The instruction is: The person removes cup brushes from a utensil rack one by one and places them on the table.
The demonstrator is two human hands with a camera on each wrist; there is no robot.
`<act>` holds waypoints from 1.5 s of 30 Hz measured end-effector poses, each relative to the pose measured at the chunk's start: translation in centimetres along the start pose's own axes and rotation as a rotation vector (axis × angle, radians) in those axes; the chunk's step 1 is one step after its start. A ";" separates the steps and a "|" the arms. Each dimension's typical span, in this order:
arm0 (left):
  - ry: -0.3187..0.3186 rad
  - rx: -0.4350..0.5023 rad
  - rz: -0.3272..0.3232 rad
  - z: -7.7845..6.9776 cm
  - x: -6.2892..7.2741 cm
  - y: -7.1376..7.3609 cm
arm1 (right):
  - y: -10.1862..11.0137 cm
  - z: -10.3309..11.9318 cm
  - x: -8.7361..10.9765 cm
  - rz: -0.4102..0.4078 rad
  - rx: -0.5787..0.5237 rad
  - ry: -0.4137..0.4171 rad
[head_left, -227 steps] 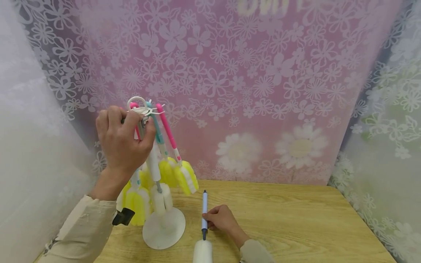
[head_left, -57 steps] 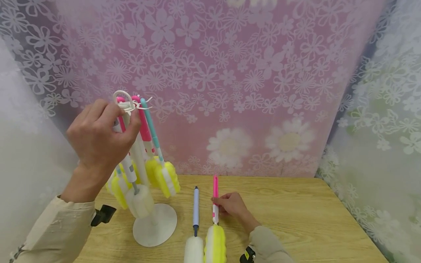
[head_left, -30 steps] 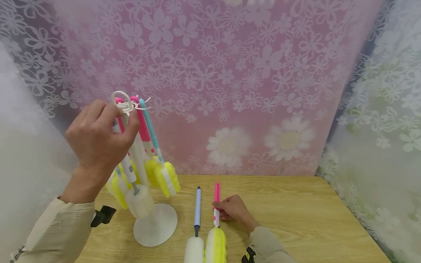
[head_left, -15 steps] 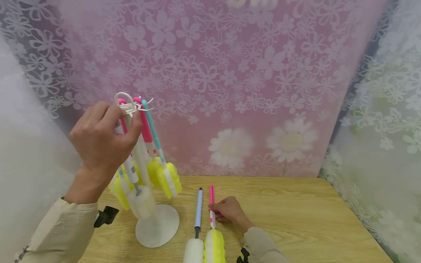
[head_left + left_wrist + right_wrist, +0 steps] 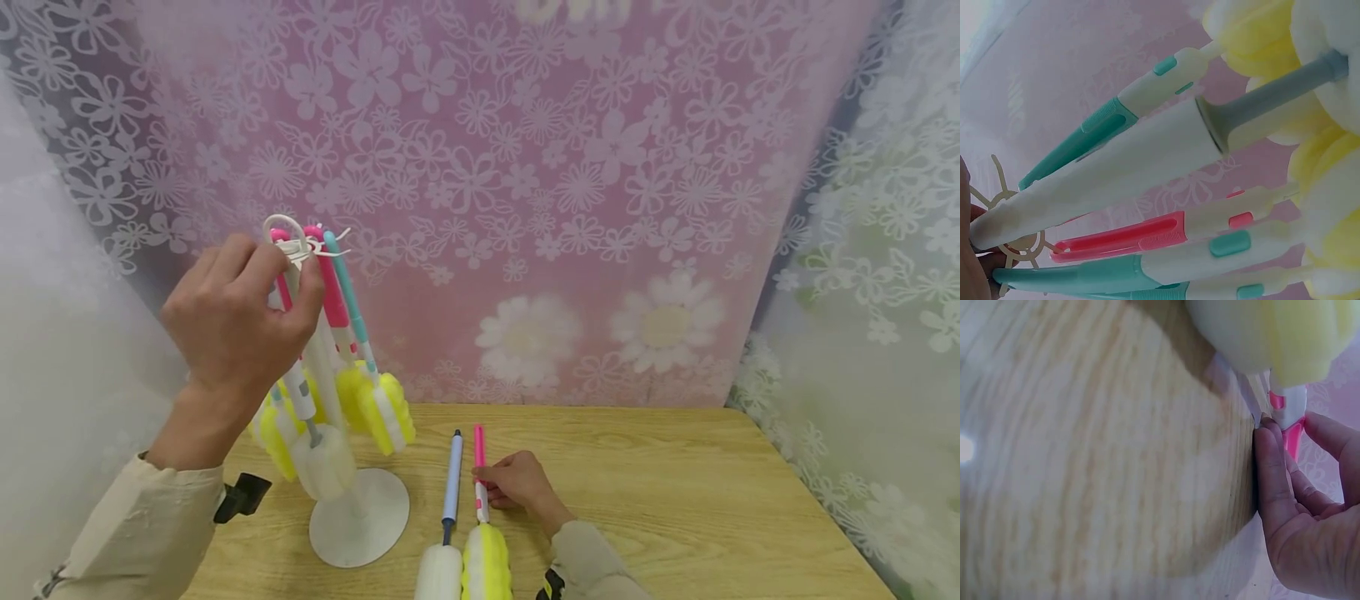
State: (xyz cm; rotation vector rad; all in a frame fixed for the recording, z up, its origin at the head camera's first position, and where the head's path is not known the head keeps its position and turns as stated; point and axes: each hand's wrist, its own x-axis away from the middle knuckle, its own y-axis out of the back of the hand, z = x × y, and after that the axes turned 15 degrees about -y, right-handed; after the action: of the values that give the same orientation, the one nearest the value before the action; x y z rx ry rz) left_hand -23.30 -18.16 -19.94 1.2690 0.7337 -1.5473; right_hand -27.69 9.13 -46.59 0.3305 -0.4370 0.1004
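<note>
My left hand (image 5: 236, 321) grips the top of a white hanging stand (image 5: 378, 537), just below its ring and hooks. Several bottle brushes with pink, teal and white handles hang around the pole; a white-handled one (image 5: 1110, 172) is nearest in the left wrist view. On the table, my right hand (image 5: 521, 482) pinches the handle of a pink-and-white bottle brush (image 5: 480, 446), thumb on one side and fingers on the other. Its yellow-and-white sponge head (image 5: 491, 562) points toward me. Just left of it lies a blue-handled bottle brush (image 5: 453, 479) with a white sponge head.
The wooden table (image 5: 660, 500) meets a pink flowered curtain (image 5: 525, 208) at the back. Pale flowered sheets hang at the left and right sides. A yellow-and-white sponge head (image 5: 386, 412) hangs out to the right of the stand.
Earlier the right hand held the blue-handled brush on the table. Now it holds the pink one, shifted slightly left and closer beside the blue. The left hand stays at the stand's top.
</note>
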 end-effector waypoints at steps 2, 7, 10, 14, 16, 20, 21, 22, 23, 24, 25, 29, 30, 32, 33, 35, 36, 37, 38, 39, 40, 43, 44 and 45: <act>-0.008 -0.008 0.014 -0.1 -0.1 0.1 | 0.0 0.0 0.1 -0.003 0.001 0.004; -0.026 -0.023 0.023 -0.2 -0.2 0.1 | 0.0 -0.1 0.1 -0.005 -0.001 0.016; -0.035 -0.031 0.017 -0.2 -0.2 0.1 | 0.1 -0.2 0.1 -0.009 0.000 0.023; -0.048 -0.048 0.019 -0.3 -0.2 0.2 | 0.5 -0.2 0.2 -0.023 0.007 0.035; -0.056 -0.057 0.025 -0.3 -0.2 0.3 | 0.7 -0.1 0.4 -0.030 0.005 0.040; -0.069 -0.068 0.035 -0.3 -0.2 0.3 | 1.2 0.1 0.6 -0.037 -0.004 0.054; -0.071 -0.069 0.037 -0.3 -0.2 0.4 | 1.4 0.2 0.7 -0.040 -0.004 0.057; -0.073 -0.068 0.039 -0.3 -0.2 0.4 | 1.5 0.2 0.8 -0.044 -0.003 0.061; -0.073 -0.066 0.039 -0.3 -0.2 0.4 | 1.7 0.3 0.8 -0.053 0.006 0.070; -0.075 -0.065 0.041 -0.3 -0.2 0.5 | 1.8 0.4 0.8 -0.059 0.011 0.076; -0.076 -0.064 0.043 -0.3 -0.2 0.5 | 2.0 0.4 0.9 -0.070 0.018 0.082; -0.083 -0.062 0.061 -0.3 -0.4 0.7 | 2.5 0.6 0.9 -0.093 0.019 0.101; -0.086 -0.061 0.067 -0.3 -0.4 0.8 | 2.6 0.7 0.9 -0.089 0.007 0.103; -0.089 -0.056 0.076 -0.3 -0.5 0.9 | 2.8 0.7 1.0 -0.085 -0.012 0.110; -0.091 -0.052 0.080 -0.4 -0.6 1.0 | 2.9 0.8 1.0 -0.081 -0.024 0.110; -0.093 -0.047 0.084 -0.4 -0.7 1.1 | 3.1 0.9 1.0 -0.074 -0.041 0.121; -0.095 -0.047 0.084 -0.4 -0.7 1.2 | 3.1 1.0 1.0 -0.072 -0.047 0.128; -0.098 -0.047 0.087 -0.4 -0.8 1.3 | 3.2 1.0 1.1 -0.070 -0.052 0.134; -0.101 -0.049 0.090 -0.4 -0.8 1.4 | 3.2 1.1 1.1 -0.068 -0.055 0.139; -0.104 -0.052 0.093 -0.4 -0.9 1.4 | 3.2 1.2 1.1 -0.068 -0.056 0.143; -0.106 -0.053 0.097 -0.4 -0.9 1.5 | 3.2 1.2 1.2 -0.065 -0.058 0.147; -0.106 -0.043 0.118 -0.5 -1.0 1.6 | 3.2 1.4 1.3 -0.066 -0.065 0.151; -0.108 -0.042 0.130 -0.5 -1.0 1.7 | 3.2 1.4 1.4 -0.067 -0.066 0.151; -0.109 -0.037 0.141 -0.5 -1.0 1.7 | 3.2 1.4 1.5 -0.067 -0.068 0.152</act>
State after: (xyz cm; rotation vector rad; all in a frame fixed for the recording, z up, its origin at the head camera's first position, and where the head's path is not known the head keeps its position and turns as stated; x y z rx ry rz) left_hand -21.52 -18.07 -18.95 1.1738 0.5876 -1.4694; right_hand -27.47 11.75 -43.84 0.2687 -0.2775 0.0446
